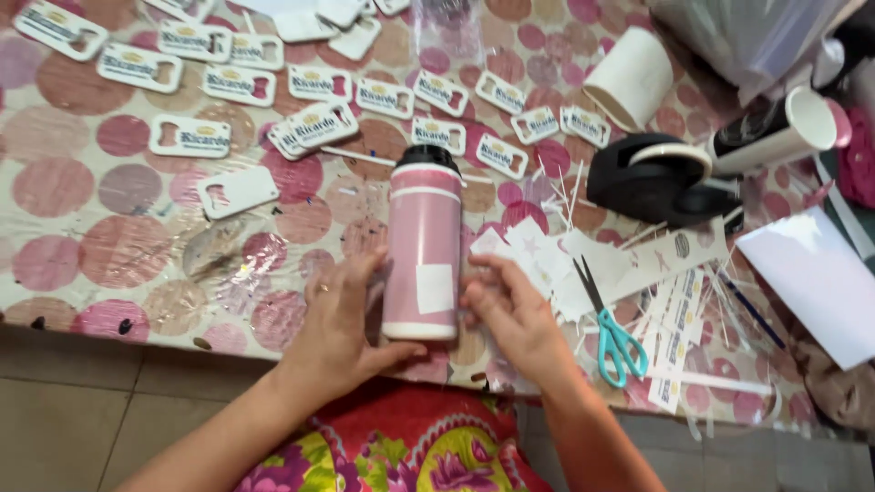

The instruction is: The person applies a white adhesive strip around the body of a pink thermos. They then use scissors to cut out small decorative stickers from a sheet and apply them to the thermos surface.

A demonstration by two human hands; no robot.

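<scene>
Here the pink bottle (422,246) (black cap, white sticker) lies between both hands (339,321).

Bottle (423,251) between the left hand (339,321) and right hand (512,314): smooth pink body with a satin sheen, matt black cap, plain white paper sticker (435,289) on it. Tablecloth (109,228) under both hands: glossy plastic, wrinkled, catching glare left of the left hand. Scissors (609,328) just right of the right hand: metal blades, glossy teal plastic handles. Paper offcuts (629,260) around them: matt white. Tape dispenser (652,182) beyond: black matt plastic.
</scene>
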